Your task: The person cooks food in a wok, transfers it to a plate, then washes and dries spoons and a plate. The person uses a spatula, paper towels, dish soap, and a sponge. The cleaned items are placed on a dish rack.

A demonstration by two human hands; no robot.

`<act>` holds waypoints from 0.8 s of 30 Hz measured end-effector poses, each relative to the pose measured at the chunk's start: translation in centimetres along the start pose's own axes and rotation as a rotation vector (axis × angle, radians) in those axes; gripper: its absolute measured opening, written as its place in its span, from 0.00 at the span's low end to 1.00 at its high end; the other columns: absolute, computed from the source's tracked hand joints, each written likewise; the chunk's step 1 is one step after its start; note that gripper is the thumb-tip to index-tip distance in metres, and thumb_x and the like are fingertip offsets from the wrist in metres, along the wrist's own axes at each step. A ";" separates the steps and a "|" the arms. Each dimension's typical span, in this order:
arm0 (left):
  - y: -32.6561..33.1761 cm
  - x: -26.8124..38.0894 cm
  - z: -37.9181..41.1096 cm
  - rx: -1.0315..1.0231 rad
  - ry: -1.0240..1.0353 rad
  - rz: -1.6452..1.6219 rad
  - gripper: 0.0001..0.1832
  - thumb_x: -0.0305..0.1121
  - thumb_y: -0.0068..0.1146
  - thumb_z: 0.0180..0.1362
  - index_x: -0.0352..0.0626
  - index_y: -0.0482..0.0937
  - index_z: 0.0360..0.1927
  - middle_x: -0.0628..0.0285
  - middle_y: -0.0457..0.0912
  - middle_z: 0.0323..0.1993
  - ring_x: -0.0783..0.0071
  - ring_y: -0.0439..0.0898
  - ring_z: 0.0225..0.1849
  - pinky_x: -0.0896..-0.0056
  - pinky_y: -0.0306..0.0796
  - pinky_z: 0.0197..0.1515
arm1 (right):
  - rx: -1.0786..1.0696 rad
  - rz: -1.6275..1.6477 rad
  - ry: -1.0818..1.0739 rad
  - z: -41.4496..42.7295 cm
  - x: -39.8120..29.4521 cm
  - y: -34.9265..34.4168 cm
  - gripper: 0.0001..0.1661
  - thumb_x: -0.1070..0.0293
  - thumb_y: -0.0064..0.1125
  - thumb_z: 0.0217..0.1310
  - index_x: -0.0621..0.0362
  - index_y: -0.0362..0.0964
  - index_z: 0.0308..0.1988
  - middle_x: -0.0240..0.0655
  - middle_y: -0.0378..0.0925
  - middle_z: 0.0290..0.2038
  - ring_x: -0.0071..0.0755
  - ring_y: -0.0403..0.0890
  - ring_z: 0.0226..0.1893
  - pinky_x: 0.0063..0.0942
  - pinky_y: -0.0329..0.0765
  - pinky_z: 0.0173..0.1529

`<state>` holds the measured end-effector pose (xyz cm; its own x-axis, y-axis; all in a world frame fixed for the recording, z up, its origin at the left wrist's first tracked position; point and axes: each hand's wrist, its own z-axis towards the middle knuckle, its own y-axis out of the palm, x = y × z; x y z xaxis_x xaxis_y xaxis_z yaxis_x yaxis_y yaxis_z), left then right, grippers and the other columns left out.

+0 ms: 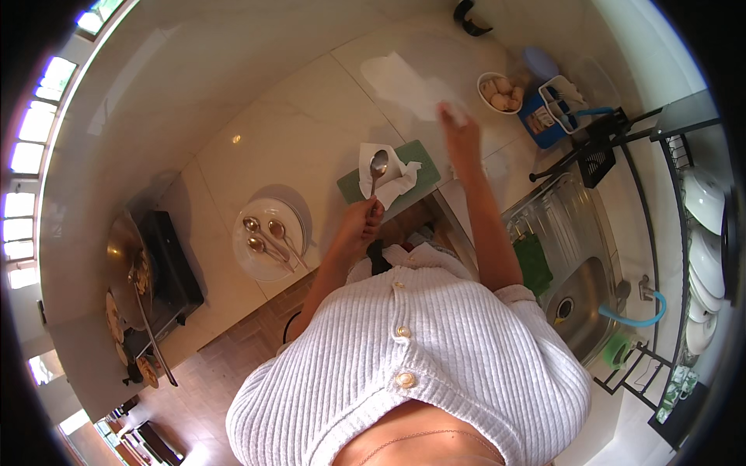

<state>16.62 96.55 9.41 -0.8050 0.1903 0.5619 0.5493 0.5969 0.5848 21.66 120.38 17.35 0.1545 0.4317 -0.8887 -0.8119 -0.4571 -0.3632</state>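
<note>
My left hand [362, 221] grips a metal spoon [379, 164] by its handle. The spoon's bowl is over a crumpled white paper towel [397, 185] on a green cutting board [423, 156]. Farther out, my right hand [461, 137] pinches a white paper sheet [399, 81], which spreads out to the left of the fingers and is blurred. To the left on the counter, a white plate [247, 269], seemingly stacked on another, bears three metal spoons [278, 229].
At right are a steel sink [588, 285], a green cloth [531, 262] and a dish rack [667, 192] with white dishes. A white bowl [482, 96] of brown food and a blue caddy [545, 128] stand at the back. A wok [119, 256] sits on a stove at left.
</note>
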 end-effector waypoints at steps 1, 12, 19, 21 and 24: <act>0.5 0.1 0.0 0.024 0.028 0.048 0.19 0.48 0.38 0.67 0.49 0.65 0.24 0.78 0.52 0.13 0.88 0.48 0.12 0.84 0.41 0.12 | -0.222 0.082 -0.096 -1.6 -0.1 0.5 0.11 0.62 0.56 0.60 0.59 0.77 0.32 0.47 0.79 0.34 0.44 0.77 0.26 0.33 0.72 0.32; 5.6 2.3 -1.9 0.049 0.281 0.422 0.18 0.40 0.43 0.66 0.44 0.69 0.22 0.74 0.62 0.15 0.85 0.57 0.15 0.79 0.50 0.18 | -0.073 0.062 -0.181 -6.3 -4.1 0.4 0.18 0.74 0.65 0.47 0.58 0.70 0.40 0.35 0.73 0.33 0.39 0.75 0.38 0.30 0.70 0.48; 6.0 2.9 -2.5 0.063 0.586 0.907 0.18 0.40 0.41 0.66 0.37 0.71 0.25 0.66 0.68 0.16 0.76 0.66 0.19 0.72 0.60 0.24 | -0.420 0.009 -0.407 -5.6 -4.0 -2.4 0.15 0.79 0.65 0.44 0.60 0.75 0.37 0.42 0.79 0.32 0.42 0.81 0.33 0.26 0.74 0.36; 5.6 3.6 -2.9 0.044 0.657 1.065 0.18 0.42 0.40 0.65 0.38 0.71 0.27 0.63 0.68 0.16 0.73 0.70 0.20 0.69 0.64 0.26 | -0.469 -0.051 -0.329 -6.3 -3.0 -2.7 0.13 0.78 0.63 0.46 0.62 0.75 0.37 0.46 0.78 0.30 0.44 0.80 0.32 0.28 0.73 0.35; 7.6 4.0 -5.7 0.333 0.577 1.277 0.15 0.40 0.46 0.63 0.35 0.73 0.35 0.56 0.74 0.22 0.62 0.75 0.27 0.64 0.68 0.35 | -0.449 -0.208 -0.220 -7.6 -1.7 -2.8 0.09 0.74 0.61 0.50 0.63 0.74 0.35 0.49 0.77 0.27 0.50 0.78 0.30 0.34 0.73 0.33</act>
<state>18.81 97.43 19.42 0.4341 0.4354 0.7887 0.6703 0.4288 -0.6056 27.93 115.01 17.77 0.1255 0.6795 -0.7229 -0.4483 -0.6112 -0.6523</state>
